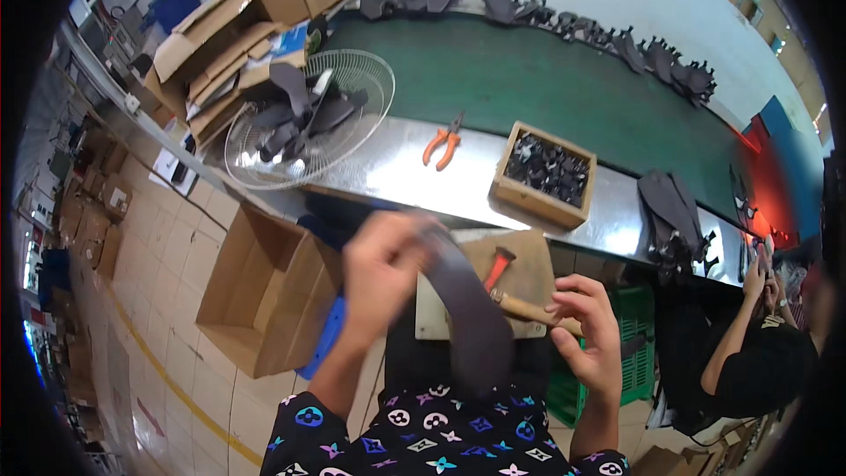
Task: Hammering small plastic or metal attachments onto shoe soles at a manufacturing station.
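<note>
A dark grey, foot-shaped shoe sole (476,322) hangs from my left hand (383,269), whose fingers are closed on its upper end; motion blurs them a little. The sole's wide end reaches down toward my lap. Behind it is a small work board (524,256) with a tan top. On that board lies a hammer (520,306) with a red head and a wooden handle. Close to the handle's end, my right hand (592,335) is held with its fingers curved and apart, and nothing shows in it.
Orange-handled pliers (443,143) and a wooden box (542,210) of small black parts lie on the metal ledge. A wire basket (379,115) holds dark soles. Beyond runs a green belt (529,62). A carton (242,322) stands left; another person (758,361) works at right.
</note>
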`<state>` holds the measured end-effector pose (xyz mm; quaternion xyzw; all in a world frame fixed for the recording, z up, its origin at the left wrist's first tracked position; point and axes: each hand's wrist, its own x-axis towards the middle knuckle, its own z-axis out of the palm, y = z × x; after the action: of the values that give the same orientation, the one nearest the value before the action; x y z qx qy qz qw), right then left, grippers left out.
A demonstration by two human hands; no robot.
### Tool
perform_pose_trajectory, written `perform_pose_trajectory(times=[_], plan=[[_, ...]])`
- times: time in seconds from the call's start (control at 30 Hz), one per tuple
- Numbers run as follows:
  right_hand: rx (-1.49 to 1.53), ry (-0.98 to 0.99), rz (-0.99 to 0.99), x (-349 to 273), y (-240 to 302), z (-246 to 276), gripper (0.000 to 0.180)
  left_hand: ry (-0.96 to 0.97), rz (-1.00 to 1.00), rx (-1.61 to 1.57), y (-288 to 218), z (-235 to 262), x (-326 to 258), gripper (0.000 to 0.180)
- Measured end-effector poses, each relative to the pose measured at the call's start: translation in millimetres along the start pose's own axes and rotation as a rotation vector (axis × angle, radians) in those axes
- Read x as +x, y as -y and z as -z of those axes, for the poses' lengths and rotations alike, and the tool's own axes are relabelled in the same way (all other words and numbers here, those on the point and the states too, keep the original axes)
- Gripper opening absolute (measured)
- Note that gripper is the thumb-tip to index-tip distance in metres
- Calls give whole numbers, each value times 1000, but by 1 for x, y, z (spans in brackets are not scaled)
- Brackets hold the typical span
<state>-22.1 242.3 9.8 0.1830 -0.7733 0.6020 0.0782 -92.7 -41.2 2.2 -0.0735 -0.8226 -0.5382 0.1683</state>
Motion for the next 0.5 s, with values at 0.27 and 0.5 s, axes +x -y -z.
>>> perform_pose_trajectory(times=[0.27, 0.5], plan=[[-597, -667, -142, -11, -51, 82, 25, -736, 66, 396, 103, 104, 105, 72], [-1166, -898, -262, 8, -130, 238, 27, -423, 105, 300, 106, 41, 64, 43]])
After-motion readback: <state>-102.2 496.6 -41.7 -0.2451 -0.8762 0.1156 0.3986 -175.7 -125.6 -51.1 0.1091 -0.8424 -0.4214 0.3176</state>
